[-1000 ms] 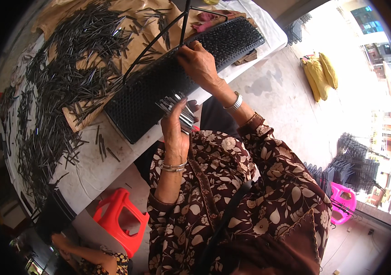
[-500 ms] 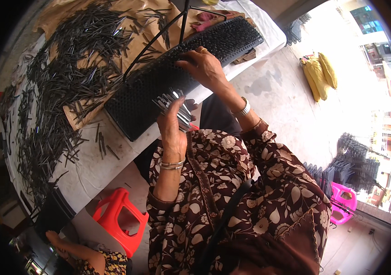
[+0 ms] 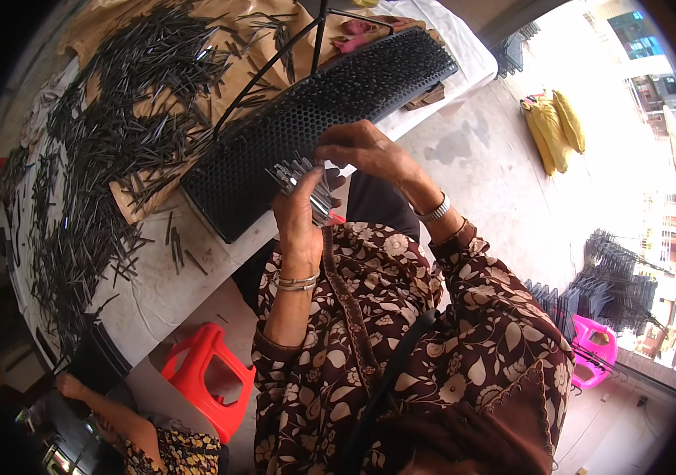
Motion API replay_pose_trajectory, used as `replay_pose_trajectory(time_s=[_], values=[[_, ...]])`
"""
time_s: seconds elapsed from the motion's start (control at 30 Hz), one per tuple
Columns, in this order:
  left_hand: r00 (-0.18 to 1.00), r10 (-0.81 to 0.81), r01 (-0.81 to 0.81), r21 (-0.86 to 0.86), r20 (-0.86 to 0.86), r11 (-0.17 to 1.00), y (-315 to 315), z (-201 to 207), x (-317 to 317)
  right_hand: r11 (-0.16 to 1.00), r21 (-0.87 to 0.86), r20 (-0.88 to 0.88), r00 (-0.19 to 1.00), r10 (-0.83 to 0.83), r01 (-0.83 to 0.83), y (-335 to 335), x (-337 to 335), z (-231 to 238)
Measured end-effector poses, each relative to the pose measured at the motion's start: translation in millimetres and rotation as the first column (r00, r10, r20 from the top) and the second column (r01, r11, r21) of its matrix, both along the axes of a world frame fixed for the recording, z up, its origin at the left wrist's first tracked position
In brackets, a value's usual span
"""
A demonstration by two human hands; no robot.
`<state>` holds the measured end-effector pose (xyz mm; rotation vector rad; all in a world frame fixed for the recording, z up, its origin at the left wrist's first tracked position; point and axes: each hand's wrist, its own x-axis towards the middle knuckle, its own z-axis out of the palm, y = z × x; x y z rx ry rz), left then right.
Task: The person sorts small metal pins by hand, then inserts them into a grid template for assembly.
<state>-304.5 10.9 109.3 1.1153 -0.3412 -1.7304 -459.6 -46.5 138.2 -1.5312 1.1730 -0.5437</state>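
My left hand (image 3: 297,218) is closed around a bundle of thin, flat dark strips (image 3: 319,199) with shiny metallic sides, their ends fanning out past the thumb. Against the top of this bundle is my right hand (image 3: 367,149), thumb and fingers pinched together. Whatever lies between those fingertips is too small to make out. Beyond both hands a long black panel (image 3: 231,180) full of small holes slants across the table edge. Its far right part looks filled with small dark ends, while open holes show toward the near left.
Loose dark strips (image 3: 128,119) lie heaped on brown paper and white table cloth (image 3: 168,297). Thin black rods (image 3: 271,67) rise behind the panel. A red stool (image 3: 211,380) stands below; another person's arm (image 3: 120,416) is at lower left. Yellow sacks (image 3: 548,134) lie on the floor.
My right hand has come back from the panel's surface to the bundle in my left hand. My left hand has barely moved. The other person's arm has shifted slightly left.
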Motion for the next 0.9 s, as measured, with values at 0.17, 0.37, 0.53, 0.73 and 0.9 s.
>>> replay_pose_trajectory(time_s=[0.17, 0.37, 0.53, 0.73, 0.9], values=[[1.0, 0.004, -0.004, 0.013, 0.019, 1.0, 0.3, 2.8, -2.4, 1.0, -0.004, 0.082, 0.996, -0.02, 0.02, 0.7, 0.1, -3.6], [0.997, 0.02, -0.018, -0.035, 0.079, 0.999, 1.9, -4.7, -1.8, 0.991, -0.035, -0.072, 0.99, 0.124, -0.127, -4.7, -0.8, 2.9], [1.0, -0.006, 0.006, -0.013, 0.019, 1.0, -0.6, -7.0, 2.3, 0.991, -0.128, 0.07, 0.996, 0.055, -0.046, -3.9, -2.2, -6.7], [0.998, 0.023, -0.022, -0.029, 0.05, 0.999, 1.4, -15.9, 3.2, 0.995, -0.101, 0.117, 0.993, 0.031, -0.019, -2.4, 0.6, -8.8], [0.998, -0.036, 0.037, -0.014, 0.057, 0.999, 2.2, -7.4, 6.0, 0.997, -0.072, 0.158, 0.987, 0.037, -0.026, -2.6, -1.5, -8.4]])
